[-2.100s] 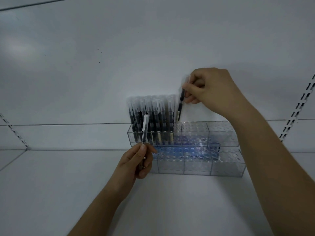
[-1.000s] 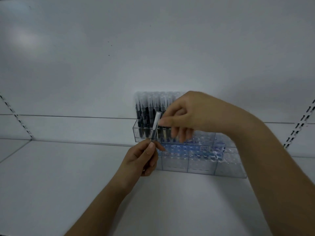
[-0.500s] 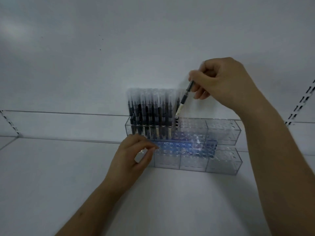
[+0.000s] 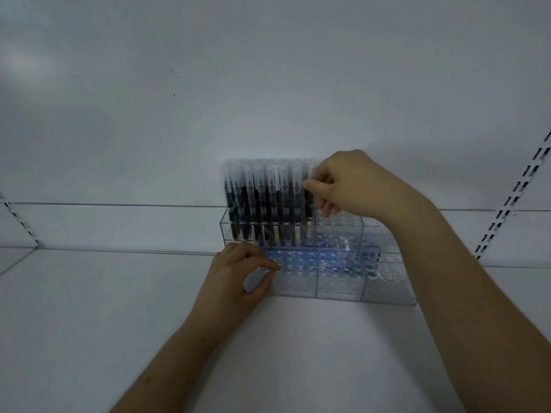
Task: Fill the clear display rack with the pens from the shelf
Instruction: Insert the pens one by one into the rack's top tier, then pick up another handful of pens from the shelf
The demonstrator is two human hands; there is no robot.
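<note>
The clear display rack (image 4: 384,289) stands on the white shelf against the back panel, with two stepped tiers of holes. Several black pens with clear caps (image 4: 262,204) stand upright in the left section of the upper tier. My right hand (image 4: 348,183) pinches the rightmost pen (image 4: 309,217), which is upright with its lower end in a hole at the end of that row. My left hand (image 4: 235,278) is at the front left corner of the lower tier, with index finger on top and thumb against the front face. It holds no pen.
A blue strip (image 4: 328,257) shows through the rack between the tiers. Slotted metal uprights run up the back panel at the far right (image 4: 507,204) and far left (image 4: 18,219). The white shelf surface (image 4: 89,308) spreads left of and in front of the rack.
My right hand took the pen from my left hand, carried it up and right, then lowered it into the row's end. My left hand dropped to the rack's front corner.
</note>
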